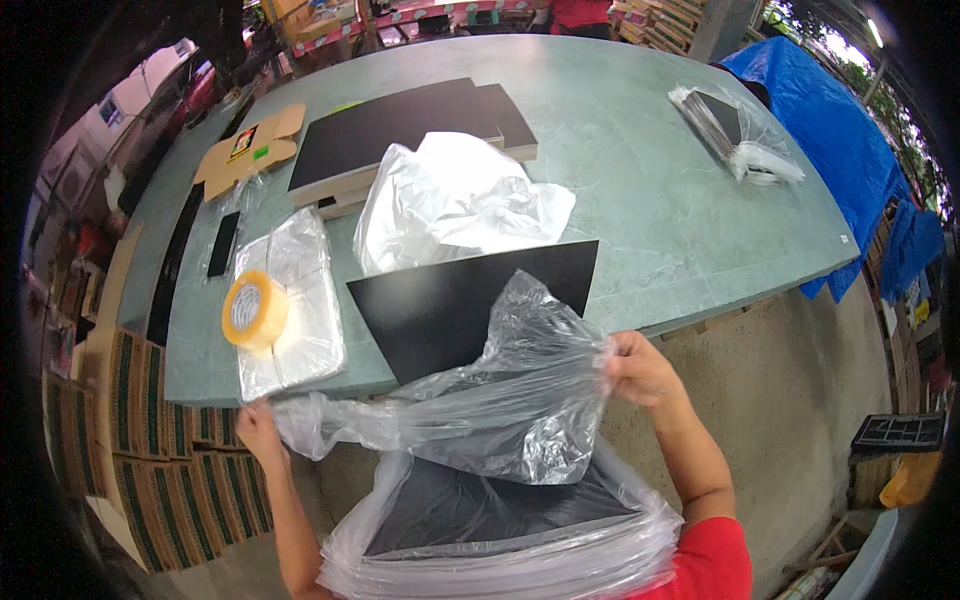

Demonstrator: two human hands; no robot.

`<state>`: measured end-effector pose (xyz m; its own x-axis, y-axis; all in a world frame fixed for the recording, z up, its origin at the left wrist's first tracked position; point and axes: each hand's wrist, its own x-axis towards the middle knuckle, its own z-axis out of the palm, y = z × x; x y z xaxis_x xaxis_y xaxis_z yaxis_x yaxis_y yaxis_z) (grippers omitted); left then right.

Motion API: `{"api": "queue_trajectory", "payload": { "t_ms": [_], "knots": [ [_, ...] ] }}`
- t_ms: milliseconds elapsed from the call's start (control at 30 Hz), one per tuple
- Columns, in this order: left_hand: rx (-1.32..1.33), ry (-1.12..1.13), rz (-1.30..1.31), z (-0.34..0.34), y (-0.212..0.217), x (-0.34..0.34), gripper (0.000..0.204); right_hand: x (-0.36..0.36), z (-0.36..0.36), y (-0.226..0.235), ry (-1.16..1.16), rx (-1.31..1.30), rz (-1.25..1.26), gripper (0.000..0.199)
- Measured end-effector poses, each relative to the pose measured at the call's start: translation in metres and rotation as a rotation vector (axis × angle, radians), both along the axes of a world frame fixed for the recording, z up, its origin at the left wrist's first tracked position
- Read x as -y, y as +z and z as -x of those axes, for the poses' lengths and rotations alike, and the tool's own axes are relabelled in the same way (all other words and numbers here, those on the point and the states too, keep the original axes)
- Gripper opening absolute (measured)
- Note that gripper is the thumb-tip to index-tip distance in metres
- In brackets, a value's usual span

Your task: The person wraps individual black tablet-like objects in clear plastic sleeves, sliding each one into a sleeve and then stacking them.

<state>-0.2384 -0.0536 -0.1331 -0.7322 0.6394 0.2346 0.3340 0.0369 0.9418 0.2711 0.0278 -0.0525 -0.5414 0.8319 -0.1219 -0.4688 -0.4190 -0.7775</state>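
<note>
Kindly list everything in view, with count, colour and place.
table: one, greenish, centre
plastic bag: one, clear, lower centre
loose panel: one, black, table's near edge
panel pile: one, black, table's far side
wrapped stack: one, black, bottom centre
crumpled plastic: one, white, table's middle
bag pile: one, whitish, table's left
tape roll: one, yellow, on bag pile
small slab: one, black, table's left
cardboard sheet: one, brown, table's far left
wrapped bundle: one, black, table's far right
tarp: one, blue, right of table
cartons: several, brown, lower left
distant person: one, red clothing, top edge
left hand, right hand: one each, bare, bag's ends
sleeve: one, red, lower right
</note>
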Motion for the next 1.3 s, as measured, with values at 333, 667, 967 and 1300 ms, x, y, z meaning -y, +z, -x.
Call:
{"api": "queue_trajectory", "payload": {
  "t_ms": [333,667,967,1300],
  "knots": [
    [0.056,-1.252,0.059,-0.242,0.156,-0.051,0.010,0.008,0.107,0.028,0.019,-0.085,0.039,0.023],
    [-0.405,-0.467,-0.013,-0.170,0.163,-0.064,0.015,0.005,0.064,0.040,0.068,0.328,-0.286,0.011],
    [0.018,-1.266,0.088,-0.242,0.170,-0.057,0.025,-0.005,0.083,0.089,0.001,0.695,-0.882,0.026],
    [0.601,-1.669,0.241,-0.209,0.168,-0.069,0.023,-0.007,0.070,0.048,0.644,0.095,-0.515,0.036]
  ]
}}
